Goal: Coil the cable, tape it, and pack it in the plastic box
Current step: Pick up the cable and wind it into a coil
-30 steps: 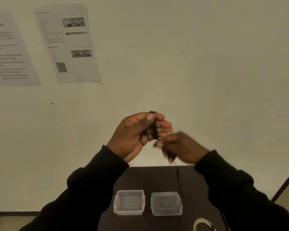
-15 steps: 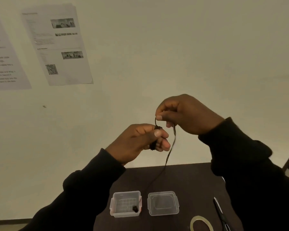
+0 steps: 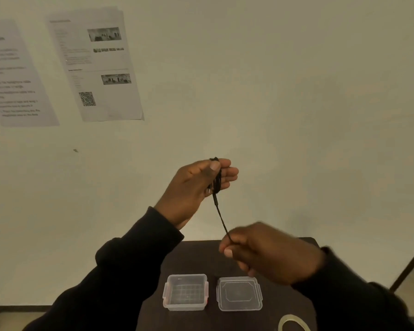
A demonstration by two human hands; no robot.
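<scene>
- Far left, a printed sheet (image 3: 17, 75) on the wall is cut off by the frame edge, and its text is too blurry for us to read.
- Next to it there's a second sheet (image 3: 98, 65) with small photos and a QR code, same deal, text is mush.
- Our left hand (image 3: 191, 189) is raised in front of the wall, fingers (image 3: 227, 174) curled around a small bundle of the black cable (image 3: 219, 206), thumb pressed on top. Most of the coil is buried in the grip, so we can't count the loops.
- From there a thin strand with a braided look runs down, straight, into our right hand (image 3: 270, 252), which pinches it between thumb and fingertips. That hand is motion-blurred, and where the cable goes past it is hidden.
- Down on the dark counter (image 3: 201, 256) sits the clear plastic box (image 3: 185, 292), squarish with rounded corners, open, faint grid on the bottom, nothing in it that we can make out.
- Just beside it, right side, the matching clear lid (image 3: 239, 293) lies flat.
- Bottom right, a pale ring that's probably the tape roll (image 3: 293, 324), chopped off by the frame.
</scene>
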